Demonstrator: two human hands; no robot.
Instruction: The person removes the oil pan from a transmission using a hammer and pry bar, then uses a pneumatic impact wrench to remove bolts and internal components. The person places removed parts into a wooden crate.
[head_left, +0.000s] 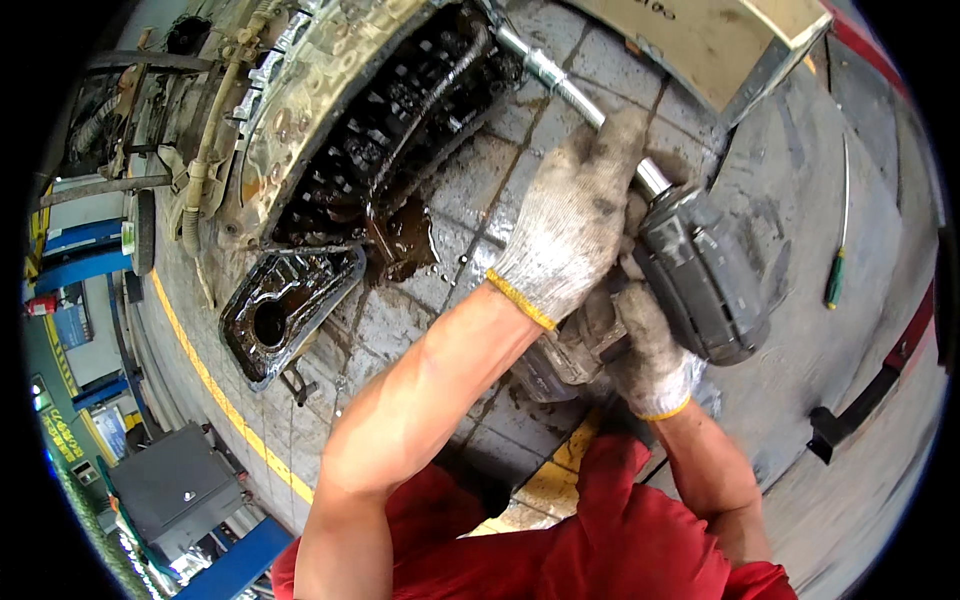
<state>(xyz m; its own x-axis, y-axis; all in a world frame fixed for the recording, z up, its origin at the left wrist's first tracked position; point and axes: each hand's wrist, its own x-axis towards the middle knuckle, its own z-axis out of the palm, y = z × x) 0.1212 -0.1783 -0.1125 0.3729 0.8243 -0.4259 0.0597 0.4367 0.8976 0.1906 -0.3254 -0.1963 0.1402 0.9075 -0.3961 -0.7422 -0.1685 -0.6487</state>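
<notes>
My left hand [575, 215], in a dirty white knit glove with a yellow cuff, is closed around a shiny extension bar [548, 72]. The bar runs up and left toward an oily engine [330, 120], and its far tip is at the picture's top edge. My right hand [648, 350], gloved alike, grips the handle of a black impact wrench [705, 275]. The wrench's metal nose lies just beyond my left fingers, in line with the bar. Parts of the handle and the right fingers are hidden behind the left hand and the tool.
An oily metal housing with a round hole [290, 315] adjoins the engine's near end. Dark oil [405, 240] pools on the tiled floor. A wooden box [710, 45] stands at the far right. A green-handled screwdriver [836, 275] lies right; a grey cabinet [175, 490] stands lower left.
</notes>
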